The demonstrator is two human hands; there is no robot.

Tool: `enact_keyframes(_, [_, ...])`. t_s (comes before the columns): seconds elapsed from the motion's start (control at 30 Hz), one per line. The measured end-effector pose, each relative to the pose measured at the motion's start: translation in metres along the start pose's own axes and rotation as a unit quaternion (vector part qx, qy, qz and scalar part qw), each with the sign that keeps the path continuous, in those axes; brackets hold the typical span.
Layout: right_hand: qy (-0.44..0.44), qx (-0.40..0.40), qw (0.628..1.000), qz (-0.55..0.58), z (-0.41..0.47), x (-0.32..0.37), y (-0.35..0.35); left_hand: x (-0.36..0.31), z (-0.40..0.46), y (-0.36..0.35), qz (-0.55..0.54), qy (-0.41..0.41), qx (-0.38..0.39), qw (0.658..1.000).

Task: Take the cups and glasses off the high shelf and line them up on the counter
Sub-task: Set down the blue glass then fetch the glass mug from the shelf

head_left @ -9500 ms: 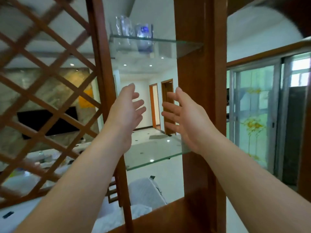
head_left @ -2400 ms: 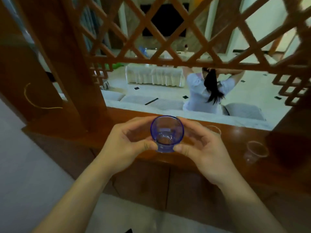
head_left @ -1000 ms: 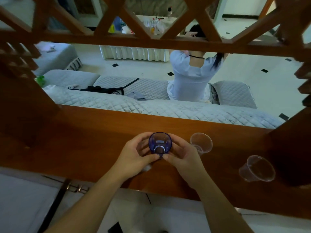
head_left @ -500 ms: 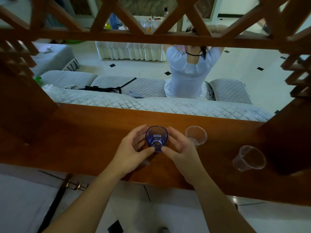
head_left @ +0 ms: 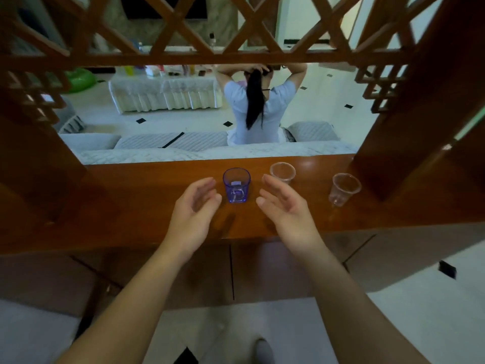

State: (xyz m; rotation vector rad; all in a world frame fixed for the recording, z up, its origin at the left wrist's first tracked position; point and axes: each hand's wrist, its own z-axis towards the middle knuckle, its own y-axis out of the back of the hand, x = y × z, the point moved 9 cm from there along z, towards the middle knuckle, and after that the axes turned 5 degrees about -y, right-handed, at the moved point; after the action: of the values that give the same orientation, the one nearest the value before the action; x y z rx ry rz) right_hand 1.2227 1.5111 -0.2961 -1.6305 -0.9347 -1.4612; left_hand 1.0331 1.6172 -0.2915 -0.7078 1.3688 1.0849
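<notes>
A blue glass (head_left: 236, 185) stands upright on the wooden counter (head_left: 136, 200). To its right stand two clear plastic cups, one (head_left: 282, 172) close by and one (head_left: 343, 189) near the right post. My left hand (head_left: 195, 206) is open just left of the blue glass, not touching it. On the other side my right hand (head_left: 284, 206) is open too, its fingertips a little apart from the glass and in front of the nearer clear cup. The high shelf is out of view.
A wooden lattice screen (head_left: 199, 30) spans above the counter. Thick wooden posts (head_left: 420, 127) close in both ends. Beyond the counter a person (head_left: 259, 111) sits on a grey quilted sofa (head_left: 147, 151), back turned. Cabinet doors (head_left: 231, 269) sit below the counter.
Both hands held the blue glass a moment ago; now it stands on the counter and both hands have let go and opened to either side. The view has tilted up slightly.
</notes>
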Motion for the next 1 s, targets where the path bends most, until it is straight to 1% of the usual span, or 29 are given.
enact_keyframes(0.1, [-0.006,-0.028,0.999,0.021,-0.027,0.009,-0.001,-0.01,-0.019,0.009,-0.011,0.006,-0.012,1.0])
enact_keyframes(0.27, [-0.01,-0.059,0.996,0.068,-0.072,0.034,-0.002,-0.053,-0.053,0.013,-0.045,-0.015,-0.002,0.999])
enact_keyframes(0.4, [0.005,-0.075,0.993,0.086,-0.099,0.06,0.012,-0.091,-0.07,0.001,-0.07,-0.03,0.011,0.997])
enact_keyframes(0.5, [0.007,-0.09,0.991,0.097,-0.114,0.072,0.035,-0.115,-0.08,-0.02,-0.081,-0.042,0.018,0.996])
enact_keyframes(0.7, [0.007,-0.115,0.989,0.093,-0.14,0.101,0.115,-0.164,-0.096,-0.097,-0.085,-0.056,0.029,0.994])
enact_keyframes(0.87, [0.01,-0.101,0.991,0.085,-0.167,0.133,0.202,-0.209,-0.113,-0.194,-0.119,-0.057,0.038,0.991])
enact_keyframes(1.0, [0.026,-0.089,0.994,0.052,-0.189,0.162,0.278,-0.246,-0.128,-0.277,-0.158,-0.048,0.043,0.985])
